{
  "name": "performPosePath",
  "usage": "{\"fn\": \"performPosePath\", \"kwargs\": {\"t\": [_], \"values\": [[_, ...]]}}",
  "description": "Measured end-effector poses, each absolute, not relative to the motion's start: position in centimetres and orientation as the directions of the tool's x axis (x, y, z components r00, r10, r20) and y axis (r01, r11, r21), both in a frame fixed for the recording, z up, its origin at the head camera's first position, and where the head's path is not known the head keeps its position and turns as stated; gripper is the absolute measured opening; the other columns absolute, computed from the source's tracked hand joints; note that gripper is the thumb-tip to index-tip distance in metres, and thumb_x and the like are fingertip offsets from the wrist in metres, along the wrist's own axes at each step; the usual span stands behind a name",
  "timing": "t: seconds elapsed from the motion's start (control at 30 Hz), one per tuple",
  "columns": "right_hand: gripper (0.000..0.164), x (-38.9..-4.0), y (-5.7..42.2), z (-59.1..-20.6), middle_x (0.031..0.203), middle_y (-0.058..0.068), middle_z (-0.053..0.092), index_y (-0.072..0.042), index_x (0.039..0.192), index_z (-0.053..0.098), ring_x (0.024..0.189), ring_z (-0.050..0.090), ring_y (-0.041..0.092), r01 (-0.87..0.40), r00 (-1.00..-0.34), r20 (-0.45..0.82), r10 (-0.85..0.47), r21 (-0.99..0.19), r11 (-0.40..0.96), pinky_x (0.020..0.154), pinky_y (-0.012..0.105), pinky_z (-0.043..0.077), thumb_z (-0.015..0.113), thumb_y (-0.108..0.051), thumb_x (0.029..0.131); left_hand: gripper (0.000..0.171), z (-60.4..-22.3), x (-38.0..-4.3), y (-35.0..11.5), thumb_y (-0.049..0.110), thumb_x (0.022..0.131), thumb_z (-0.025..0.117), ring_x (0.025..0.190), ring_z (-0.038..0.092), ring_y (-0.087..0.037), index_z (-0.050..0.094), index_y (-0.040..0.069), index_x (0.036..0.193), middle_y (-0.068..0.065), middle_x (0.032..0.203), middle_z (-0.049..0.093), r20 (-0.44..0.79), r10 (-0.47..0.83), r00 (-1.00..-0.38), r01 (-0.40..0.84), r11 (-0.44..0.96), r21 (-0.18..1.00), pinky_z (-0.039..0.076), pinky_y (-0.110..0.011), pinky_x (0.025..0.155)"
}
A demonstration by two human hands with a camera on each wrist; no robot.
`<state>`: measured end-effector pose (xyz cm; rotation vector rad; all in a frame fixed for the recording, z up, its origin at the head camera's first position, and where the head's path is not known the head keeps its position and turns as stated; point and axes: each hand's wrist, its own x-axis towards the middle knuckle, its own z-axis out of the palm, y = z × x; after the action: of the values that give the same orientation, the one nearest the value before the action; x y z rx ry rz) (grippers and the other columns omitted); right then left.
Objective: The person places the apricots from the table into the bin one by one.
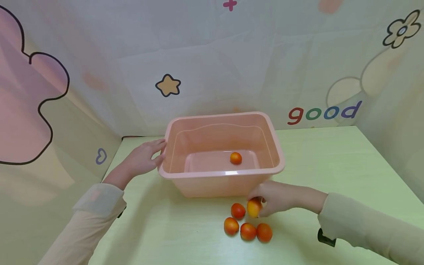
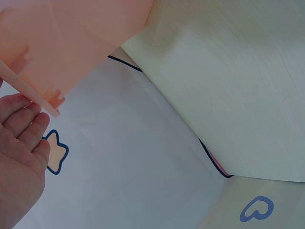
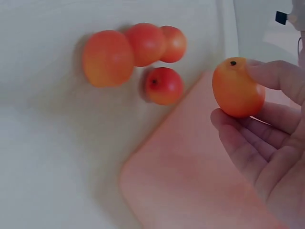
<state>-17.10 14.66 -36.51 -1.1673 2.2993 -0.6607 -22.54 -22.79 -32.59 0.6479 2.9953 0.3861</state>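
A pink plastic basin (image 1: 198,184) stands on the table, with one small orange-red tomato-like fruit (image 1: 236,158) inside it. My left hand (image 1: 144,156) holds the basin's left rim; the left wrist view shows bent fingers (image 2: 29,121) against that rim. In front of the basin, my right hand (image 1: 276,197) pinches a yellow-orange fruit (image 3: 238,88) between thumb and fingers. Several more red-orange fruits lie close by, among them a redder one (image 1: 238,211) nearest the basin and one (image 1: 264,232) at the right end of the group.
The pale green table (image 1: 318,158) meets a printed cloth backdrop (image 1: 212,73) behind the basin. Side cloths (image 1: 394,129) hang at both sides. Coloured letters (image 1: 324,112) are printed on the back cloth, right of the basin.
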Motion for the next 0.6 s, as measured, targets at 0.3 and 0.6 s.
{"fn": "performPosePath", "kwargs": {"t": [0.3, 0.6], "values": [[0.015, -16.5, 14.0, -32.1, 0.071, -0.013, 0.053, -0.02, 0.083, 0.06, 0.07, 0.05, 0.009, -0.599, -0.494, -0.25, -0.833, -0.596, 0.534, 0.064, 0.018, 0.043, 0.067, -0.011, 0.072, 0.052, -32.5, -22.5, -22.7, 0.025, 0.09, 0.043, 0.128, 0.029, -0.038, 0.032, 0.006, 0.136, -0.014, 0.142, 0.031, -0.022, 0.391, -0.92, 0.371, 0.889, 0.27, 0.026, -0.057, 0.1], [0.018, -16.9, 13.2, -28.0, 0.075, -0.014, 0.054, -0.021, 0.089, 0.06, 0.075, 0.05, 0.008, -0.637, -0.483, -0.256, -0.838, -0.554, 0.536, 0.07, 0.024, 0.045, 0.064, -0.01, 0.074, 0.052, -32.5, -22.5, -22.6, 0.025, 0.09, 0.044, 0.128, 0.029, -0.037, 0.033, 0.006, 0.136, -0.014, 0.142, 0.031, -0.026, 0.383, -0.923, 0.362, 0.892, 0.272, 0.027, -0.057, 0.1]]}}
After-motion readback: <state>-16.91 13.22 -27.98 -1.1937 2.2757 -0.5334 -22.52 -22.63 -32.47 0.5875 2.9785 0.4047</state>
